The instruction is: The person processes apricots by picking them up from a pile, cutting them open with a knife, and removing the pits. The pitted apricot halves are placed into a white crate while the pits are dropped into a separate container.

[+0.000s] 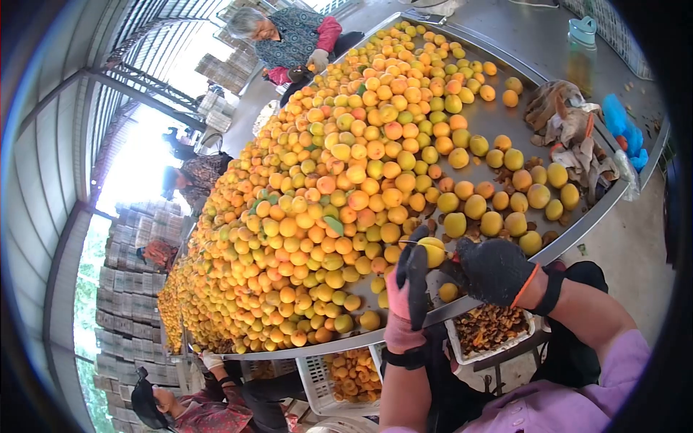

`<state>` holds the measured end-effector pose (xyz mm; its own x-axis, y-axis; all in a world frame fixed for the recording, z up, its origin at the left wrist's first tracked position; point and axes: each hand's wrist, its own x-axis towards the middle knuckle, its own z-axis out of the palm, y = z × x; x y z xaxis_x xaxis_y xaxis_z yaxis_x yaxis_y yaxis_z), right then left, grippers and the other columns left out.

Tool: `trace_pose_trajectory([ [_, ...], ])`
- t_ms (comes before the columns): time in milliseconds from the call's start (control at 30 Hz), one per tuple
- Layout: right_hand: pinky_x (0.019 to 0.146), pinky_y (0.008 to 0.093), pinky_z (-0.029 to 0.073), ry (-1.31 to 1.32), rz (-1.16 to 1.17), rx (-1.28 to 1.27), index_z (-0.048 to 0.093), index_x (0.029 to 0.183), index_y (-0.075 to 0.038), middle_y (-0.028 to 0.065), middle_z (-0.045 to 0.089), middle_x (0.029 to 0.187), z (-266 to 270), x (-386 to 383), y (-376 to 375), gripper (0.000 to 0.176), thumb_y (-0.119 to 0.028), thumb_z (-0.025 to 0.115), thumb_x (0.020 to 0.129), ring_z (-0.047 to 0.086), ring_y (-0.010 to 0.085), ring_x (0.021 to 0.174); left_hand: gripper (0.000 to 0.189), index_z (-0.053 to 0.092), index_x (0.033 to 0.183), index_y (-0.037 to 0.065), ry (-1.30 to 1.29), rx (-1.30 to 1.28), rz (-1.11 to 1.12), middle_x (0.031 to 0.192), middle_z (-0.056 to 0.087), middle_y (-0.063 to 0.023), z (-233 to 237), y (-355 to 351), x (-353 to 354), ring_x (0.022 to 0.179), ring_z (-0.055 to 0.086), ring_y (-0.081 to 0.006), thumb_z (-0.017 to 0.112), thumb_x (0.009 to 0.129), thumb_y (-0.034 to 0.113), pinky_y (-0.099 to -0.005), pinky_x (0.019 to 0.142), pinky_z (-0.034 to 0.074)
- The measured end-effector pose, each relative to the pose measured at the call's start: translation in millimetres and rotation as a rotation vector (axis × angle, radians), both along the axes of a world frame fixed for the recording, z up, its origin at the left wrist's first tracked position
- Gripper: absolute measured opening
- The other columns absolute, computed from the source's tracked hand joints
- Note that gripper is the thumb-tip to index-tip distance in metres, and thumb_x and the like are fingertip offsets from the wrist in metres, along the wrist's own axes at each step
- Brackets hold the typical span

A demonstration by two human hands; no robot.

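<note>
Round, smooth, yellow, a thin line across it: one fruit [433, 255] at the near edge of the metal table [507, 119]; beyond, heaped toward the far end, orange-yellow fruit [310, 206]; around, a shed with stacked crates [137, 285]; in the gloved left hand [410, 289], partly curled, that fruit; gloved right hand [494, 273] closed beside it, perhaps around something hidden.

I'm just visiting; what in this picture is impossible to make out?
All in the head view:
- Inside the right hand: hidden by its gloved back.
- Far side of the yellow fruit by the left hand: turned from the camera.
- Part of the white crate: covered by the table rim.
- Outdoors: washed out by glare.
- Purple shirt: cut off by the lower edge.
</note>
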<state>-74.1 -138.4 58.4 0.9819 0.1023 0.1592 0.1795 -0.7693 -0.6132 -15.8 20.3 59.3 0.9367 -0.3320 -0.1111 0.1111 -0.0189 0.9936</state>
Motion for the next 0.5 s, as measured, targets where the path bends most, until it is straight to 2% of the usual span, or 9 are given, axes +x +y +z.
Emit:
trace_pose_trajectory([
  [33, 0.055, 0.042, 0.048, -0.008, 0.001, 0.004, 0.052, 0.09, 0.003, 0.0213, 0.057, 0.06, -0.8, 0.3, 4.3, 0.024, -0.017, 0.057, 0.078, 0.061, 0.0339, 0.062, 0.041, 0.048, 0.124, -0.002, 0.033, 0.069, 0.009, 0.1, 0.059, -0.0037, -0.3, -2.2, -2.8, 0.088, 0.056, -0.0087, 0.054, 0.091, 0.022, -0.0202, 0.074, 0.046],
  [133, 0.053, 0.0426, 0.048, 0.003, -0.02, 0.007, 0.051, 0.087, 0.003, 0.019, 0.057, 0.059, -5.8, 2.2, 15.7, 0.023, -0.017, 0.058, 0.077, 0.061, 0.0339, 0.06, 0.027, 0.058, 0.107, -0.004, -0.025, 0.045, 0.213, 0.088, 0.063, -0.006, -14.4, -19.7, -6.7, 0.074, 0.058, -0.0094, 0.057, 0.086, 0.013, -0.0223, 0.066, 0.047],
  [233, 0.053, 0.0426, 0.047, -0.048, 0.113, 0.083, 0.052, 0.086, 0.002, 0.0185, 0.058, 0.065, -9.8, 4.2, 18.9, 0.021, -0.018, 0.057, 0.08, 0.061, 0.0355, 0.062, 0.026, 0.056, 0.108, -0.005, -0.139, 0.234, 0.262, 0.089, 0.063, -0.0066, -29.2, -5.9, 0.0, 0.076, 0.06, -0.0109, 0.058, 0.085, 0.006, -0.0243, 0.069, 0.048],
  [267, 0.055, 0.0433, 0.047, 0.044, 0.103, 0.135, 0.054, 0.086, 0.001, 0.0186, 0.058, 0.069, -10.8, 5.1, 20.6, 0.02, -0.019, 0.056, 0.081, 0.06, 0.0362, 0.065, 0.026, 0.056, 0.108, -0.005, -0.142, 0.229, 0.264, 0.089, 0.063, -0.0066, -34.6, -2.4, 1.2, 0.076, 0.06, -0.0109, 0.058, 0.085, 0.006, -0.0243, 0.069, 0.048],
  [333, 0.056, 0.044, 0.047, 0.137, 0.093, 0.187, 0.055, 0.087, -0.001, 0.0187, 0.058, 0.073, -12.8, 3.7, 22.8, 0.019, -0.019, 0.055, 0.082, 0.06, 0.0369, 0.068, 0.026, 0.056, 0.108, -0.005, -0.449, 0.273, 0.245, 0.087, 0.064, -0.007, -43.7, 3.4, 1.2, 0.073, 0.06, -0.0107, 0.058, 0.084, 0.005, -0.0235, 0.065, 0.049],
  [367, 0.057, 0.044, 0.047, 0.123, 0.116, 0.192, 0.056, 0.086, -0.002, 0.019, 0.058, 0.076, -12.6, 1.1, 22.9, 0.018, -0.02, 0.055, 0.082, 0.059, 0.0376, 0.07, 0.036, 0.054, 0.11, -0.003, -0.443, 0.457, 0.236, 0.095, 0.064, -0.0175, -28.6, 4.5, -5.8, 0.089, 0.064, -0.0257, 0.064, 0.077, 0.008, -0.0338, 0.078, 0.048],
  [400, 0.059, 0.044, 0.046, 0.11, 0.141, 0.198, 0.057, 0.086, -0.003, 0.0194, 0.058, 0.08, -13.8, -1.0, 23.3, 0.017, -0.02, 0.055, 0.083, 0.059, 0.0383, 0.073, 0.036, 0.054, 0.11, -0.003, -0.441, 0.458, 0.238, 0.095, 0.064, -0.0175, -32.5, 7.4, -5.2, 0.089, 0.064, -0.0257, 0.064, 0.077, 0.008, -0.0338, 0.078, 0.048],
  [467, 0.06, 0.0434, 0.045, 0.088, 0.162, 0.297, 0.057, 0.086, -0.002, 0.0199, 0.059, 0.08, -23.4, 0.2, 25.3, 0.018, -0.02, 0.054, 0.083, 0.058, 0.0386, 0.074, 0.028, 0.055, 0.107, -0.004, -0.353, 0.446, 0.198, 0.086, 0.062, -0.0087, -42.4, 11.4, -4.9, 0.077, 0.06, -0.0116, 0.062, 0.086, 0.012, -0.0225, 0.066, 0.048],
  [500, 0.061, 0.0429, 0.045, 0.062, 0.179, 0.396, 0.057, 0.085, -0.001, 0.0205, 0.059, 0.081, -26.7, 1.0, 26.8, 0.019, -0.02, 0.054, 0.083, 0.058, 0.039, 0.075, 0.028, 0.055, 0.107, -0.004, -0.35, 0.445, 0.2, 0.086, 0.062, -0.0087, -42.6, 12.3, -4.7, 0.077, 0.06, -0.0116, 0.062, 0.086, 0.012, -0.0225, 0.066, 0.048],
])
